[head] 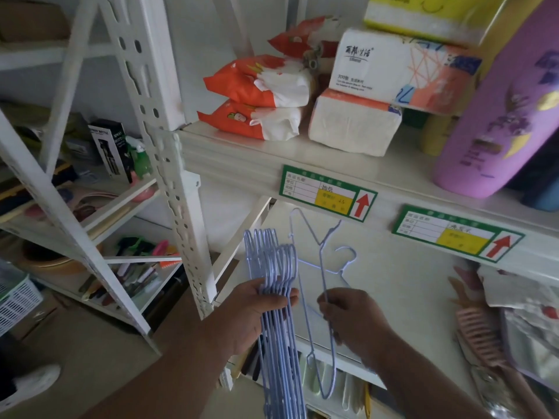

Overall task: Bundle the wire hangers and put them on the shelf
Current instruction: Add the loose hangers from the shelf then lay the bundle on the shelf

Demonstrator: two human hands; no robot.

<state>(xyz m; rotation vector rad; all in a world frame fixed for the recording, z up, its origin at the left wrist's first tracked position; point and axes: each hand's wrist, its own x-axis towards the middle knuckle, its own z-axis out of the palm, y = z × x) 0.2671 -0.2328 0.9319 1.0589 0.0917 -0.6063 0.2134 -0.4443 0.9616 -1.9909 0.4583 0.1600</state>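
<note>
My left hand (257, 309) grips a stacked bundle of several light-blue wire hangers (279, 343), hooks pointing up, their bodies hanging down past my wrist. My right hand (351, 316) pinches the wire of a loose light-blue hanger (323, 267) just right of the bundle; it hangs tilted. Another loose hanger (343, 261) with its hook up lies behind it on the white shelf (393, 285). Both hands hover over the shelf's front edge.
The upper shelf (242, 152) carries orange-white packs (260, 83), tissue packs (357, 122) and a purple bottle (496, 116). Green price labels (329, 192) sit on its front rail. A pink comb (475, 331) lies at right. A white perforated rack post (169, 164) stands left.
</note>
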